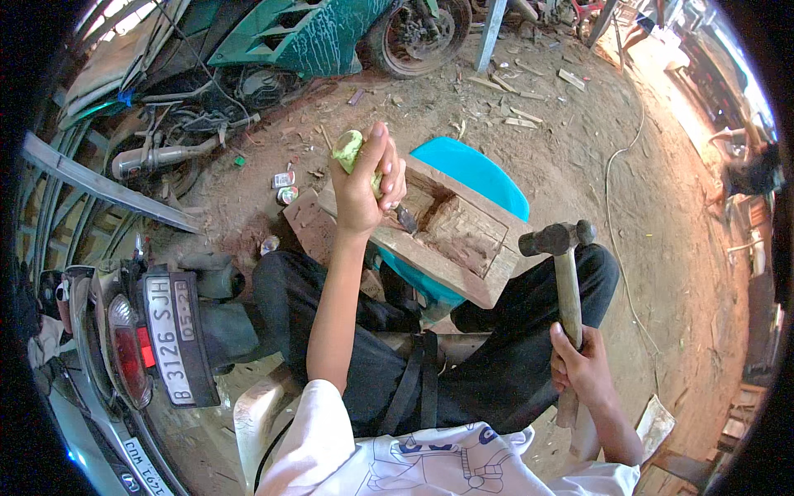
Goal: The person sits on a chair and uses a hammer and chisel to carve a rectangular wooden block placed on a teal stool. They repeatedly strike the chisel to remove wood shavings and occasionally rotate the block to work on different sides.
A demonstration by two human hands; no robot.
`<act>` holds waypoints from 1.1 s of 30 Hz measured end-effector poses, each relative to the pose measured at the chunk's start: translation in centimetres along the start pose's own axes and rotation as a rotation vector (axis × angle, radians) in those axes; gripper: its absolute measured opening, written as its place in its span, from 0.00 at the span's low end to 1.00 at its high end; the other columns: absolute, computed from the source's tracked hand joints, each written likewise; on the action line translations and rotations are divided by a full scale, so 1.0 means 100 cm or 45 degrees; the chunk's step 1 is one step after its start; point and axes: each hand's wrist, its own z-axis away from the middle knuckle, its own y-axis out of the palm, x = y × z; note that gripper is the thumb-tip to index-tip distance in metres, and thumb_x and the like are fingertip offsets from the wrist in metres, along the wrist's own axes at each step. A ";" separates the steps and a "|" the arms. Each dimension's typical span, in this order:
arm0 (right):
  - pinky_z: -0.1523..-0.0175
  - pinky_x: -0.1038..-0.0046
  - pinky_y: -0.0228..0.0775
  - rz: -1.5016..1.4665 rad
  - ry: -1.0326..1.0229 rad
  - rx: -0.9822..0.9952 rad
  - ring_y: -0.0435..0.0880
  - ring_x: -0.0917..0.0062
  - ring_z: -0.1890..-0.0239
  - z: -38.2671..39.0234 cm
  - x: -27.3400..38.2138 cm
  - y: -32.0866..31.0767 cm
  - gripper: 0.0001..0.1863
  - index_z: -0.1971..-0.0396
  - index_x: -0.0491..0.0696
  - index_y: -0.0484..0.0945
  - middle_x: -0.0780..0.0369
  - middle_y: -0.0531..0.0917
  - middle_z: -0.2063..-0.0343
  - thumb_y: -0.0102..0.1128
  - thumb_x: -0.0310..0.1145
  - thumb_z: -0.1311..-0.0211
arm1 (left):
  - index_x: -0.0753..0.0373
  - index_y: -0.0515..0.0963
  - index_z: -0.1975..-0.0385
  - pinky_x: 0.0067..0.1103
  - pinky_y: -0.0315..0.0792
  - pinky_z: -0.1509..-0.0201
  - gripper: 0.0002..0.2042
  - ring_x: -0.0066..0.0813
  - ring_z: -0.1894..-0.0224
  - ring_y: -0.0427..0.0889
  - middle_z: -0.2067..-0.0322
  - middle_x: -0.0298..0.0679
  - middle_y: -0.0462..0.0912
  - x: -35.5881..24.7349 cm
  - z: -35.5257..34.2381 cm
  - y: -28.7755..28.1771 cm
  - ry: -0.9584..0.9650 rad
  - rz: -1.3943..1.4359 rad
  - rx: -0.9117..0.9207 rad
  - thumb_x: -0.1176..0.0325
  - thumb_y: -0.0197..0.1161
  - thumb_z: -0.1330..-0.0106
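Your left hand [370, 186] had its fingers wrapped around the green-yellow handle of a chisel [404, 218], and your right hand [584, 361] had its fingers closed around the wooden shaft of a hammer [569, 285]. The chisel's long axis slanted from its grip at the upper left down to its dark blade at the lower right, the blade at the left part of the recess in a wooden block [475, 286]. That block lay in front of you on a turquoise round support [488, 174], its own length running from upper left to lower right. It looked pale brown and rough, with a rectangular hollow cut into its upper face and a raised rim around it; a thin line ran along the hollow's right end. The hammer stood lengthwise away from you, its dark head crosswise at the far end, apart from the block's right end. The block's near edge faced your dark trousers [488, 372]. To the right, dirt ground [571, 140] stretched out to a thin cable [609, 186]; to the left, a motorcycle [289, 41] and a metal bar [103, 183] bounded the space.
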 end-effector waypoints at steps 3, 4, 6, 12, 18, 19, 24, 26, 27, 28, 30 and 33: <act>0.88 0.79 0.56 -0.004 0.022 -0.002 0.61 0.87 0.93 0.001 0.002 0.001 0.21 0.85 0.51 0.60 0.71 0.63 0.92 0.53 0.44 0.36 | 0.59 0.63 0.86 0.14 0.47 0.93 0.21 0.14 0.95 0.55 0.93 0.28 0.58 0.004 -0.004 -0.003 -0.059 0.007 0.078 0.55 0.52 0.33; 0.88 0.79 0.56 -0.016 0.029 0.006 0.61 0.87 0.93 0.001 0.002 0.001 0.20 0.84 0.50 0.61 0.71 0.63 0.92 0.53 0.43 0.36 | 0.59 0.63 0.86 0.14 0.47 0.92 0.21 0.14 0.95 0.55 0.93 0.28 0.58 0.005 -0.005 -0.003 -0.085 0.010 0.109 0.54 0.52 0.33; 0.88 0.79 0.54 -0.038 0.043 0.021 0.62 0.87 0.92 0.001 0.002 0.000 0.18 0.82 0.48 0.63 0.71 0.64 0.92 0.53 0.41 0.36 | 0.59 0.63 0.86 0.13 0.47 0.92 0.21 0.13 0.95 0.55 0.93 0.28 0.58 0.006 -0.006 -0.001 -0.095 0.012 0.170 0.54 0.52 0.33; 0.88 0.79 0.53 -0.044 0.046 0.020 0.61 0.87 0.92 0.000 0.000 0.000 0.18 0.81 0.48 0.63 0.72 0.63 0.92 0.53 0.41 0.36 | 0.61 0.63 0.85 0.13 0.48 0.91 0.19 0.13 0.94 0.55 0.93 0.28 0.58 0.012 -0.004 0.004 -0.017 0.007 0.270 0.59 0.53 0.32; 0.87 0.80 0.54 -0.051 0.064 0.022 0.63 0.87 0.91 -0.002 0.000 0.000 0.18 0.81 0.48 0.64 0.71 0.64 0.91 0.52 0.41 0.35 | 0.59 0.62 0.87 0.14 0.48 0.91 0.21 0.14 0.94 0.55 0.93 0.28 0.57 0.005 -0.022 0.004 -0.001 0.099 0.202 0.56 0.52 0.33; 0.87 0.80 0.54 -0.026 0.054 0.019 0.63 0.87 0.91 -0.002 -0.001 0.000 0.18 0.81 0.48 0.64 0.71 0.64 0.91 0.52 0.41 0.35 | 0.59 0.61 0.87 0.14 0.48 0.91 0.22 0.14 0.94 0.55 0.93 0.28 0.57 0.005 -0.024 0.004 -0.039 0.120 0.203 0.55 0.52 0.33; 0.87 0.80 0.55 0.004 0.079 0.000 0.64 0.87 0.91 -0.004 0.000 -0.001 0.18 0.82 0.48 0.64 0.70 0.66 0.91 0.53 0.41 0.36 | 0.59 0.61 0.87 0.14 0.48 0.92 0.21 0.14 0.94 0.55 0.93 0.28 0.57 0.011 -0.025 -0.003 -0.119 -0.003 0.195 0.56 0.53 0.33; 0.87 0.80 0.55 0.014 0.091 -0.019 0.64 0.87 0.91 -0.006 -0.001 -0.002 0.18 0.81 0.48 0.64 0.70 0.66 0.91 0.53 0.41 0.36 | 0.59 0.61 0.87 0.14 0.48 0.92 0.21 0.14 0.94 0.55 0.93 0.28 0.57 0.015 -0.018 -0.003 -0.066 0.032 0.171 0.57 0.53 0.33; 0.87 0.80 0.55 0.024 0.098 -0.022 0.64 0.87 0.91 -0.007 -0.001 -0.002 0.18 0.81 0.48 0.64 0.70 0.66 0.91 0.53 0.41 0.36 | 0.59 0.61 0.87 0.14 0.48 0.92 0.21 0.14 0.94 0.55 0.93 0.29 0.57 0.016 -0.015 -0.004 -0.039 0.047 0.152 0.57 0.53 0.33; 0.87 0.80 0.55 0.009 0.109 -0.030 0.64 0.87 0.91 -0.007 -0.001 -0.001 0.18 0.81 0.48 0.64 0.70 0.66 0.91 0.53 0.41 0.36 | 0.59 0.60 0.88 0.14 0.48 0.91 0.22 0.14 0.94 0.55 0.93 0.29 0.57 0.014 -0.014 -0.002 -0.021 0.047 0.137 0.57 0.52 0.33; 0.87 0.80 0.55 -0.023 0.125 -0.045 0.64 0.87 0.91 -0.008 0.000 0.000 0.18 0.81 0.48 0.64 0.70 0.66 0.91 0.53 0.41 0.36 | 0.59 0.60 0.88 0.14 0.48 0.91 0.22 0.14 0.94 0.55 0.93 0.29 0.57 0.014 -0.015 -0.001 -0.033 0.105 0.127 0.56 0.52 0.33; 0.87 0.81 0.55 0.037 0.112 -0.036 0.64 0.88 0.91 -0.010 -0.004 -0.003 0.17 0.81 0.48 0.64 0.70 0.66 0.91 0.54 0.42 0.36 | 0.58 0.60 0.88 0.14 0.47 0.91 0.22 0.14 0.94 0.55 0.93 0.29 0.57 0.015 -0.017 0.000 -0.027 0.124 0.118 0.56 0.52 0.33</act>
